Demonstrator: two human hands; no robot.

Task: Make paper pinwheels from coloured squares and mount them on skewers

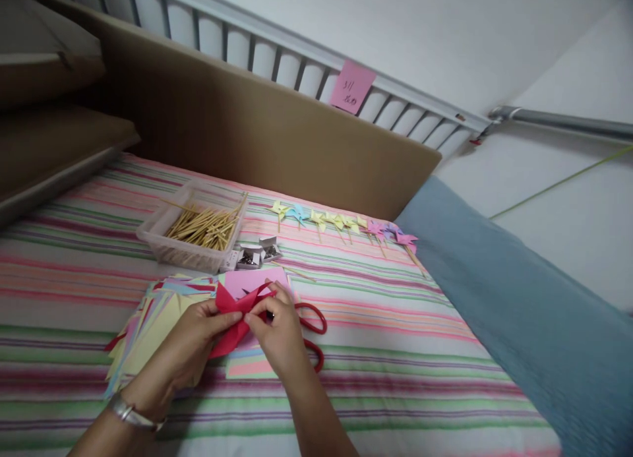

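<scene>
Between my hands is a red paper pinwheel (pixel 230 335), its points partly folded in toward the middle. My left hand (pixel 200 332) pinches it from the left side, thumb near its centre. The fingers of my right hand (pixel 277 322) press at the same centre from the right; whether a pin is there I cannot make out. Below lie a stack of pink and other coloured paper squares (pixel 252 366) and, to the left, a spread pile of cut coloured paper (pixel 163 335). Red-handled scissors (pixel 319 318) rest on the stack, their blades mostly hidden by the pinwheel and my right hand.
A clear plastic box (pixel 153 236) of wooden sticks (pixel 205 226) stands behind the paper. Small open boxes of metal pins (pixel 250 256) sit beside it. Several finished pinwheels (pixel 339 223) lie in a row before a cardboard panel (pixel 257 124). Cardboard boxes (pixel 54 147) are at left.
</scene>
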